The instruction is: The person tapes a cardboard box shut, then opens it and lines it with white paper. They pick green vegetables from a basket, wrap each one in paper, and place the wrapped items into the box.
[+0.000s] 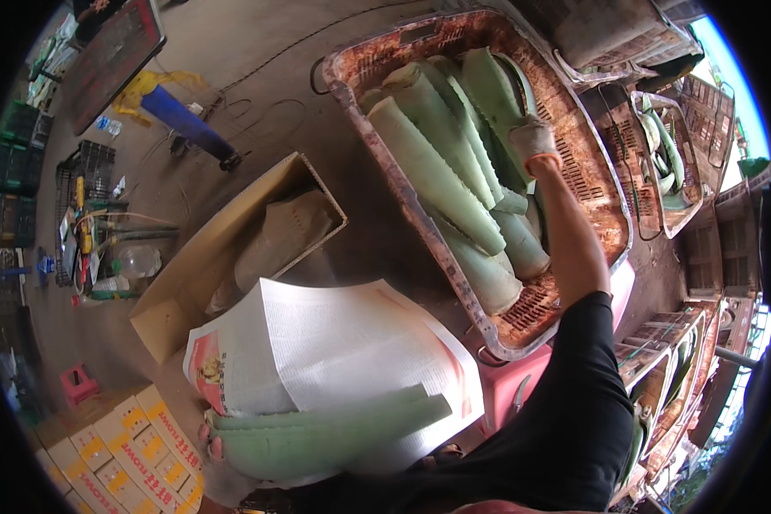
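Observation:
My left hand (pixel 228 472), in a pale work glove, holds the wide ends of several aloe leaves (pixel 308 443) at the bottom of the view. A sheet of newspaper (pixel 353 340) spreads out behind these leaves and partly under them. My right hand (pixel 534 142), also gloved with an orange cuff, reaches into a rust-stained plastic crate (pixel 578 154). It grips the edge of an aloe leaf (pixel 491 87) on the right side of the pile; its fingertips are partly hidden. More thick aloe leaves (pixel 437 167) lie lengthwise in the crate.
An open cardboard box (pixel 196 266) holding a paper-wrapped bundle (pixel 283 234) stands left of the crate. A knife (pixel 522 392) lies on a pink surface (pixel 498 385) below the crate. Printed cartons (pixel 135 450) sit lower left. Another aloe crate (pixel 687 212) stands right. A blue post (pixel 189 125) rises upper left.

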Demonstrator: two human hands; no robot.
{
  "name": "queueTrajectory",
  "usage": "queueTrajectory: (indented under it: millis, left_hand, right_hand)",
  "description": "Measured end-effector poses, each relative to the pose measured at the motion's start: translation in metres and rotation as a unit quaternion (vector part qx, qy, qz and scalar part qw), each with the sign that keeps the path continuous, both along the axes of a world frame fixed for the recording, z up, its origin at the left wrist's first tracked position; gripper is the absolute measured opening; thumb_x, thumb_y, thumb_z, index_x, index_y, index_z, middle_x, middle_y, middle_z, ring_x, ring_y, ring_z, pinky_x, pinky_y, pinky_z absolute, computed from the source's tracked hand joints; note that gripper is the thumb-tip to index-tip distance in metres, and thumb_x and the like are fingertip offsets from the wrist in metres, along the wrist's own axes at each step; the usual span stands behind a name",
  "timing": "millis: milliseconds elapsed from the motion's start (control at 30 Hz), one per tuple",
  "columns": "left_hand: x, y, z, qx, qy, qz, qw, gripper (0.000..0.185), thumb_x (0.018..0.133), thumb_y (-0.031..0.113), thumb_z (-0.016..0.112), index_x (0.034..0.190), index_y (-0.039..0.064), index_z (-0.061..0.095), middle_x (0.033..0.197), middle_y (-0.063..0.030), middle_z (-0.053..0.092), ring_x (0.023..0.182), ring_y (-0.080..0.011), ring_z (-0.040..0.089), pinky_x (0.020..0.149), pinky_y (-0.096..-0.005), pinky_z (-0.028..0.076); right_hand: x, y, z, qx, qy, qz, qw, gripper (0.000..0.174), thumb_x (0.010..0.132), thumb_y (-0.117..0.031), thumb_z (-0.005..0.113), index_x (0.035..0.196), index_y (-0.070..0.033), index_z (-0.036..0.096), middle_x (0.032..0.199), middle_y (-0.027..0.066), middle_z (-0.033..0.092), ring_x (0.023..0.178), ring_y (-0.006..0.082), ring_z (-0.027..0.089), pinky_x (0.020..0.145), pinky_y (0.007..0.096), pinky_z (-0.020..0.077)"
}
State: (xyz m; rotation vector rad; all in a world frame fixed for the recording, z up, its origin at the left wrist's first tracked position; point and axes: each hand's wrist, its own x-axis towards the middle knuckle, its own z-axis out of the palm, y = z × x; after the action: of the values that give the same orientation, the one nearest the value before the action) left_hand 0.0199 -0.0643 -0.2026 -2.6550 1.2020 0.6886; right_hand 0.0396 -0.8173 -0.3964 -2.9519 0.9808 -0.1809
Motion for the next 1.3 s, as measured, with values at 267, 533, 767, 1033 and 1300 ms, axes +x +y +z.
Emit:
queueTrajectory:
  millis: [267, 533, 767, 1033, 1300]
  left_hand:
    - [-0.021, 0.047, -0.019, -0.218, 0.023, 0.127, 0.967, 0.125, 0.052, 0.046, 0.092, 0.145, 0.006, 0.020, 0.143, -0.0255, 0.030, 0.131, -0.0461, 0.036, 0.107, -0.0539, 0.038]
    - [-0.040, 0.068, -0.049, -0.319, -0.023, 0.138, 0.937, 0.118, 0.055, 0.031, 0.089, 0.149, 0.005, 0.023, 0.147, -0.0255, 0.027, 0.135, -0.0453, 0.031, 0.113, -0.0502, 0.032]
    - [-0.067, 0.091, -0.052, -0.408, -0.050, 0.199, 0.890, 0.134, 0.049, 0.038, 0.095, 0.154, 0.006, 0.017, 0.153, -0.0233, 0.021, 0.141, -0.0395, 0.026, 0.115, -0.0447, 0.031]
    - [-0.044, 0.099, -0.046, -0.398, -0.001, 0.164, 0.903, 0.113, 0.052, 0.033, 0.094, 0.144, 0.013, 0.033, 0.135, -0.0167, 0.045, 0.124, -0.0364, 0.047, 0.106, -0.0431, 0.040]
    - [-0.119, 0.076, -0.016, -0.498, -0.267, 0.029, 0.825, 0.054, 0.081, 0.043, 0.071, 0.120, 0.009, 0.058, 0.116, -0.0126, 0.055, 0.115, -0.0289, 0.052, 0.101, -0.0467, 0.040]
  right_hand:
    - [-0.101, 0.138, 0.193, 0.405, -0.175, -0.033, 0.897, 0.033, 0.083, -0.009, 0.065, 0.114, 0.001, 0.062, 0.089, 0.0067, 0.067, 0.073, 0.0152, 0.064, 0.060, 0.0288, 0.0530]
    - [-0.116, 0.340, 0.258, 0.491, 0.007, 0.427, 0.759, 0.047, 0.070, -0.007, 0.071, 0.116, 0.000, 0.066, 0.097, 0.0097, 0.070, 0.081, 0.0177, 0.066, 0.071, 0.0280, 0.0538]
    - [-0.099, 0.482, 0.215, 0.327, 0.084, 0.574, 0.746, 0.070, 0.060, -0.012, 0.080, 0.124, 0.003, 0.059, 0.098, 0.0142, 0.061, 0.091, 0.0292, 0.061, 0.084, 0.0373, 0.0493]
    - [-0.133, 0.489, 0.195, 0.140, 0.049, 0.559, 0.816, 0.086, 0.062, -0.024, 0.083, 0.138, -0.010, 0.044, 0.116, 0.0178, 0.055, 0.102, 0.0389, 0.059, 0.088, 0.0462, 0.0502]
    - [-0.122, 0.487, 0.198, 0.145, 0.161, 0.498, 0.840, 0.081, 0.064, -0.028, 0.077, 0.134, -0.003, 0.044, 0.111, 0.0203, 0.057, 0.102, 0.0387, 0.059, 0.087, 0.0460, 0.0496]
